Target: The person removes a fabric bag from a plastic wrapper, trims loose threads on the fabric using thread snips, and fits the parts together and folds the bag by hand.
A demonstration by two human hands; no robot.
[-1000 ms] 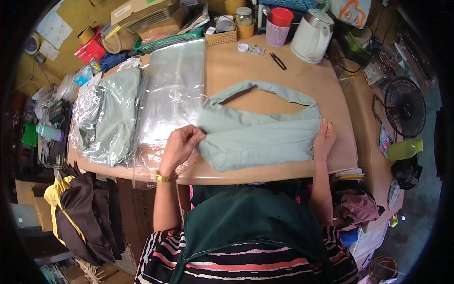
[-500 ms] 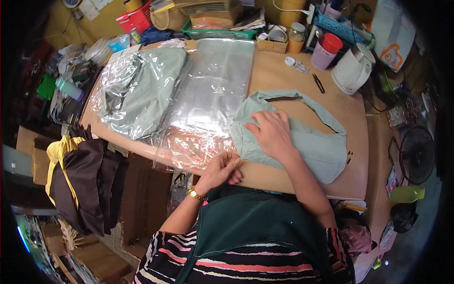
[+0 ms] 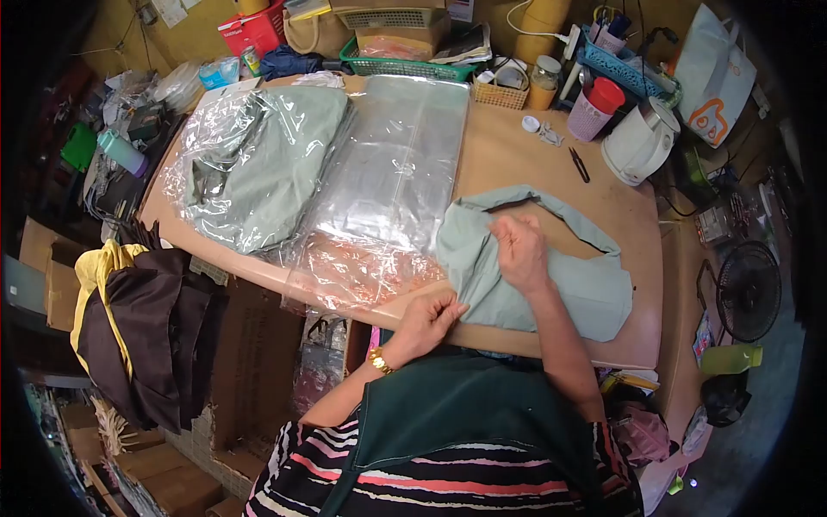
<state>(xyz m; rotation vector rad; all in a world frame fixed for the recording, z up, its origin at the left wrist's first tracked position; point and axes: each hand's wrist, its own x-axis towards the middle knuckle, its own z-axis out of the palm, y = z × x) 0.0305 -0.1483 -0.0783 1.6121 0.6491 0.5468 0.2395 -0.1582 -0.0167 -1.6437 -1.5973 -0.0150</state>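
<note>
A pale green cloth piece (image 3: 586, 289) with a wide strap loop lies folded on the table in front of me. My left hand (image 3: 431, 320) pinches its lower left corner at the table's near edge; a gold watch is on that wrist. Over the cloth's left half, my right hand (image 3: 522, 250) is closed, with a fold of the cloth gathered at its fingers. Creases run between the two hands. Left of the cloth lie flat clear plastic bags (image 3: 392, 164). Farther left, a similar green cloth (image 3: 301, 138) is inside clear plastic.
Black thread snips (image 3: 579, 165) lie beyond the cloth. A white kettle (image 3: 639, 142), a pink cup (image 3: 589, 116) and a wicker basket (image 3: 500, 90) stand along the back. Dark brown cloths (image 3: 155, 327) with a yellow one hang off the left side. A fan (image 3: 748, 289) stands right.
My right hand has gone from lying spread on the cloth to closed and raised slightly. My left hand has moved a little right, and the cloth's left side is now creased.
</note>
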